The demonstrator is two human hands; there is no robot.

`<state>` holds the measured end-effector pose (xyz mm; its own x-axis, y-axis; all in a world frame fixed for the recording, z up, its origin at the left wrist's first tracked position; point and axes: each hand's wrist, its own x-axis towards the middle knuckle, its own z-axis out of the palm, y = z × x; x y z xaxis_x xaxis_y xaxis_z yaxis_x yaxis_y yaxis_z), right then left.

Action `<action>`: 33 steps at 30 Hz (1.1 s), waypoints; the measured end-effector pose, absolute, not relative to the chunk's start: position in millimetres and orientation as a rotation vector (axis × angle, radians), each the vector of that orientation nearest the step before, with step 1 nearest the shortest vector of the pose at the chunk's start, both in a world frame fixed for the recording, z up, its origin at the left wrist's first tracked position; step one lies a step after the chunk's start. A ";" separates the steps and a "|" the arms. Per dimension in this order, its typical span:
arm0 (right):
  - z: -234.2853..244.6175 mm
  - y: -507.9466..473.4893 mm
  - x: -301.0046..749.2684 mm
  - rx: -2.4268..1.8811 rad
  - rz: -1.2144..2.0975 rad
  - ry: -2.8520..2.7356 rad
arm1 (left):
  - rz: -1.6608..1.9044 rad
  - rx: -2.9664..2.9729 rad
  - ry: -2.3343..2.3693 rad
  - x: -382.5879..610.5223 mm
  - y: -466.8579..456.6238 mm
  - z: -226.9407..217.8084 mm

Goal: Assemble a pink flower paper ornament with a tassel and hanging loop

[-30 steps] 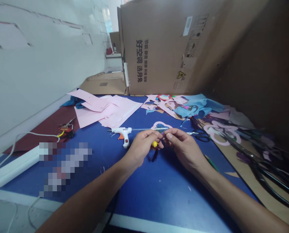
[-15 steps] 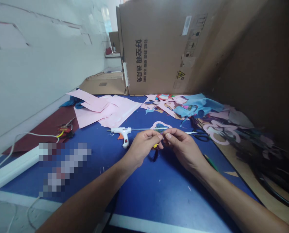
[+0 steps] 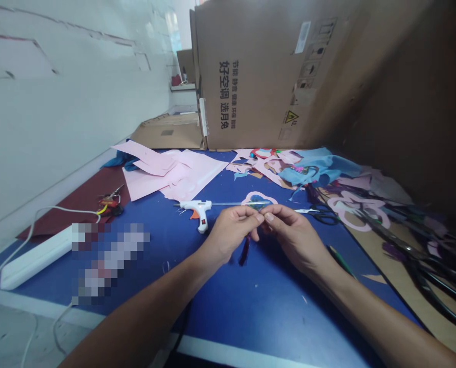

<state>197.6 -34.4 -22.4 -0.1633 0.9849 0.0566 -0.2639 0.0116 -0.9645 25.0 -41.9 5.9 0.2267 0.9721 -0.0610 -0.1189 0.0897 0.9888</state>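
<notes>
Now my two hands meet above the blue bench [image 3: 250,306], fingertip against fingertip. The fingers of my left hand [image 3: 231,232] and of my right hand [image 3: 292,237] are both closed in a pinch on one dark strand [image 3: 245,251], which hangs down between them; I cannot tell if its lower end touches the bench. Just behind the hands lies one white glue gun [image 3: 199,209]. I count two cutouts: one pink flower cutout [image 3: 255,193] near my fingertips and a second flower cutout [image 3: 337,204] further right, with one black scissors [image 3: 323,215] between them. One power strip [image 3: 36,258] lies far left, and one cardboard box [image 3: 258,76] stands behind.
</notes>
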 end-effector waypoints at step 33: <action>-24.4 -33.0 197.4 -0.867 1.460 -1.143 | 1.035 1.171 1.003 24.7 -42.5 5.3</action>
